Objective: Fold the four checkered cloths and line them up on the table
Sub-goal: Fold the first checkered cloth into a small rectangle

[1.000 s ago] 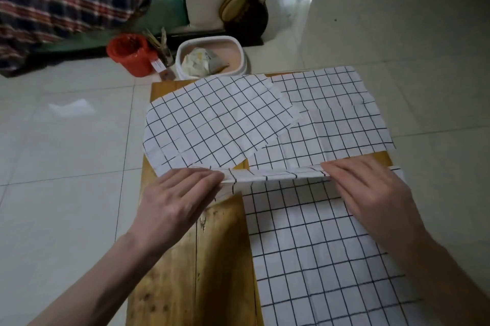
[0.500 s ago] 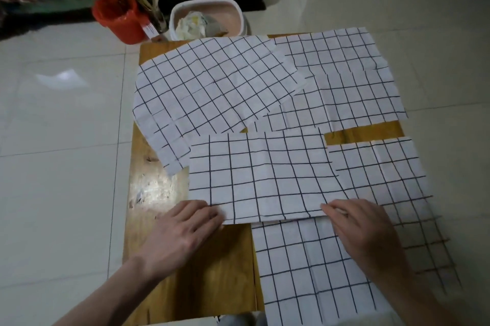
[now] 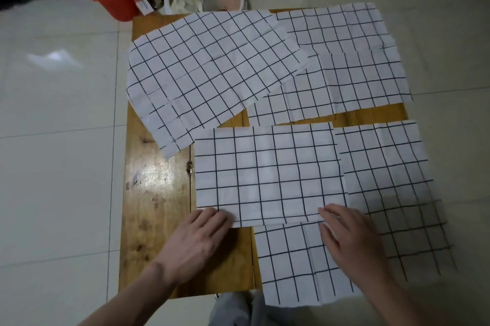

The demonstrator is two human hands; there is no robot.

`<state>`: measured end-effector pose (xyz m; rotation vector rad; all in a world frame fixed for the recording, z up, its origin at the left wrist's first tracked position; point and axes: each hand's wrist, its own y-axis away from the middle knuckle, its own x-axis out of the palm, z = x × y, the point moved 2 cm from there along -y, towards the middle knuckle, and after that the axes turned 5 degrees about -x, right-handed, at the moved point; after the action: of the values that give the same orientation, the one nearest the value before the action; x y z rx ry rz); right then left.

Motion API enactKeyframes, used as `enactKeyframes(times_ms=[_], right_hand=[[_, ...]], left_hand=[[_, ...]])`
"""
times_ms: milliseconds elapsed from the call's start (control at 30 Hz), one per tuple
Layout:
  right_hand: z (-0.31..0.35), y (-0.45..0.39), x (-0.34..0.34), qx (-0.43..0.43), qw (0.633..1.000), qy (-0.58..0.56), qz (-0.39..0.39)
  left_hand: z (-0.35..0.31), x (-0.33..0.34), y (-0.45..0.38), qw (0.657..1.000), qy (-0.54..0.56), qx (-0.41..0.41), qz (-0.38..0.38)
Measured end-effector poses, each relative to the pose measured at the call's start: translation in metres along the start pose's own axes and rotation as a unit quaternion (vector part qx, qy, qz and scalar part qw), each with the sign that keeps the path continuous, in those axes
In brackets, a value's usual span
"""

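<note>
Head view shows the left hand [image 3: 197,239] and right hand [image 3: 351,241] flat and open, pinning the flap [image 3: 267,174]; a neat fold likely needs its edges matched before creasing.

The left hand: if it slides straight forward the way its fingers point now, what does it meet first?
The left hand points up and right, fingertips already at the near edge of the folded checkered cloth. Going on, it would likely slide onto that cloth first; beyond it lies the unfolded checkered cloth.
</note>
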<state>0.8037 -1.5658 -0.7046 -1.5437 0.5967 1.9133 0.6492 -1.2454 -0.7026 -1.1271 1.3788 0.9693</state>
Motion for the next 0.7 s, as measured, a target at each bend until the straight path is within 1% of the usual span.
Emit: enactKeyframes(times_ms=[100,167,267,367,533,700], right_hand=[[0.019,0.005,-0.002,0.008,1.000,-0.016,0.003],[0.040,0.006,0.001,0.006,0.999,-0.031,0.010],[0.080,0.006,0.010,-0.032,0.998,-0.029,0.043],[0.110,0.009,0.022,-0.076,0.993,-0.017,0.086],[0.116,0.011,0.033,-0.026,0.990,0.000,0.142],[0.111,0.018,0.039,-0.026,0.985,0.016,0.169]], left_hand=[[-0.011,0.006,0.015,0.998,0.008,-0.061,0.034],[-0.027,0.008,0.021,0.993,0.037,-0.094,0.056],[-0.062,0.006,0.014,0.988,0.076,-0.120,0.065],[-0.087,0.012,0.003,0.983,0.079,-0.150,0.076],[-0.098,0.024,0.003,0.966,0.084,-0.222,0.107],[-0.099,0.028,0.012,0.960,0.084,-0.242,0.114]])
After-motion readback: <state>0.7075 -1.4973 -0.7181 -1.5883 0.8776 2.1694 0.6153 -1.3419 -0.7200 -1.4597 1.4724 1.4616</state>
